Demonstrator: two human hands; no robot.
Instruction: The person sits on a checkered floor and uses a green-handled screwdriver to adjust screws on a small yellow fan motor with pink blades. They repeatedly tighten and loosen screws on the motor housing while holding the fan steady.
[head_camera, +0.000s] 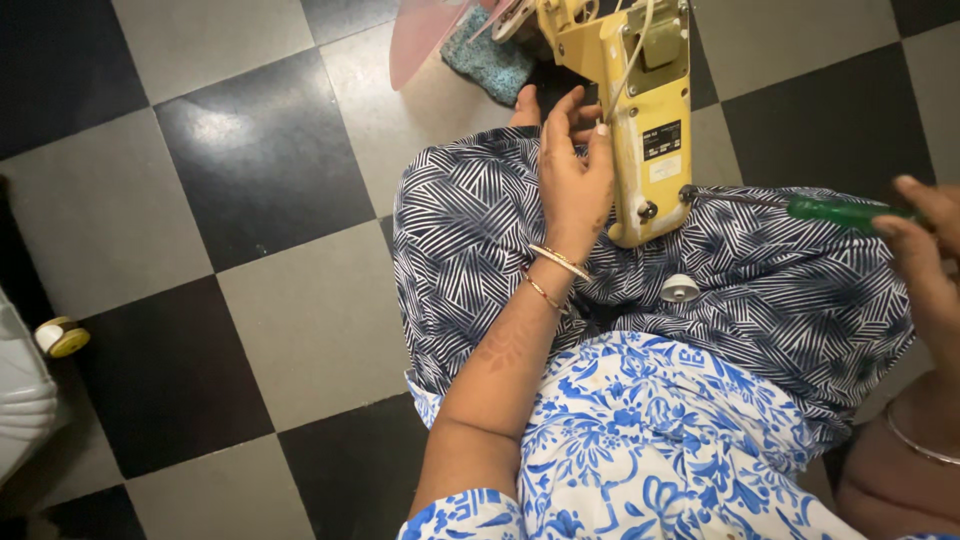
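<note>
Steadying yellow housing (648, 120) | left hand (575, 180) | black label, apparently upper face

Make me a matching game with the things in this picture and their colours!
Things:
1. Screwdriver handle
2. Machine body, steadied by the left hand
3. Small round knob on the lap
4. Fuzzy cloth on the floor

Colours:
A. White
B. Teal
C. Green
D. Yellow

Pairs: 1-C, 2-D, 3-A, 4-B. The right hand holds the screwdriver.
</note>
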